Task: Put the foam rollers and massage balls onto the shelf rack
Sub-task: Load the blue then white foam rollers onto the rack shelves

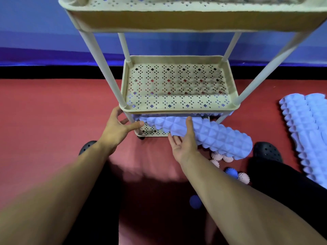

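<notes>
A cream three-tier shelf rack (178,110) stands on the red floor in front of me. A lilac bumpy foam roller (221,138) lies slanted, its left end on the bottom tier and its right end out over the floor. My right hand (184,144) grips it, thumb on top and fingers underneath. My left hand (118,128) is spread beside the rack's front left post, its index fingertip at the roller's left end. Part of another roller (214,114) shows further back on the bottom tier. Pink spiky massage balls (223,157) and a blue ball (231,172) lie under the roller's right end.
Two more lilac foam rollers (304,131) lie side by side on the floor at the right. Another blue ball (195,201) sits between my forearms. My black clogs (267,151) stand on either side. The middle tier (177,84) holds nothing. A blue wall is behind the rack.
</notes>
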Tool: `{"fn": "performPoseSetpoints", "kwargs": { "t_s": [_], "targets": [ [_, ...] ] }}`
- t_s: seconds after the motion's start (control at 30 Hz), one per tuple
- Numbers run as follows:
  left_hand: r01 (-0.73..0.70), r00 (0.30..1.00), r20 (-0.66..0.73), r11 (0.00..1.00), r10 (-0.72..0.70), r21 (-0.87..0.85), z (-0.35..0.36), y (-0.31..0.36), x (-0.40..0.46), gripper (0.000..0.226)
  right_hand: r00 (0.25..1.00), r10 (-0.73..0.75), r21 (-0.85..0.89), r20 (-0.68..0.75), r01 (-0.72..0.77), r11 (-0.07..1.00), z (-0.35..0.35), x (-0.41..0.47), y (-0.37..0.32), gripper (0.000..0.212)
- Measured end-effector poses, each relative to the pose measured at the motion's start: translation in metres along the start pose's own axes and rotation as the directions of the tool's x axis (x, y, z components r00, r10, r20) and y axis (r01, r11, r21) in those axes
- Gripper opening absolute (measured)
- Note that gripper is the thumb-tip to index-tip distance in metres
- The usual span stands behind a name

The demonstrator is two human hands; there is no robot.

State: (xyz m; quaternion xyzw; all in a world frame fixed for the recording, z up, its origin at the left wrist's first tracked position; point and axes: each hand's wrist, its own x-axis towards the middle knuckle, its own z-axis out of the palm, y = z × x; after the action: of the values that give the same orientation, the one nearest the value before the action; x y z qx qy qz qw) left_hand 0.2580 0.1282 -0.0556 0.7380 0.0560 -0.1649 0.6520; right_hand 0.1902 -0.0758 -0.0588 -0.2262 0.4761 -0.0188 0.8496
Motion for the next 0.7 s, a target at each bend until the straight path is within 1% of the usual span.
{"fn": "performPoseSetpoints", "kwargs": {
  "t_s": [0.17,0.3,0.4,0.47,0.53,0.6,0.63,0.67,0.7],
  "targets": [
    [-0.052,0.999,0.003,0.998,0.052,0.035,0.007,0.005,0.005,0.094,0.994,0.107,-0.054,-0.007,-0.107,0.993,0.000,0.008,0.004,0.071],
    [-0.120,0.993,0.001,0.990,0.120,0.070,0.014,0.003,0.006,0.083,0.987,0.159,-0.130,0.008,-0.156,0.979,-0.009,0.017,0.002,0.079],
    [-0.125,0.992,0.020,0.990,0.124,0.072,0.010,0.001,0.008,0.088,0.980,0.198,-0.198,0.021,-0.190,0.961,-0.017,0.013,-0.002,0.090],
    [-0.123,0.992,0.019,0.989,0.122,0.076,0.009,0.000,0.009,0.089,0.980,0.197,-0.218,-0.018,-0.196,0.956,-0.030,0.006,-0.007,0.099],
    [-0.140,0.990,0.016,0.986,0.140,0.091,0.010,0.000,0.010,0.089,0.988,0.127,-0.239,-0.091,-0.145,0.960,-0.053,0.003,-0.014,0.091],
    [-0.148,0.989,0.020,0.981,0.147,0.124,0.009,-0.003,0.010,0.094,0.974,-0.043,-0.293,-0.222,-0.024,0.956,-0.082,0.003,-0.028,0.074],
    [-0.145,0.989,0.019,0.979,0.144,0.144,0.009,-0.004,0.009,0.097,0.946,-0.148,-0.338,-0.288,0.045,0.940,-0.097,0.004,-0.036,0.072],
    [-0.139,0.990,0.017,0.977,0.138,0.162,0.009,-0.005,0.008,0.098,0.910,-0.244,-0.394,-0.336,0.100,0.914,-0.108,0.003,-0.045,0.078],
    [-0.139,0.990,0.017,0.972,0.138,0.188,0.009,-0.006,0.008,0.096,0.876,-0.327,-0.449,-0.355,0.146,0.881,-0.118,0.004,-0.052,0.092]
  ]
}}
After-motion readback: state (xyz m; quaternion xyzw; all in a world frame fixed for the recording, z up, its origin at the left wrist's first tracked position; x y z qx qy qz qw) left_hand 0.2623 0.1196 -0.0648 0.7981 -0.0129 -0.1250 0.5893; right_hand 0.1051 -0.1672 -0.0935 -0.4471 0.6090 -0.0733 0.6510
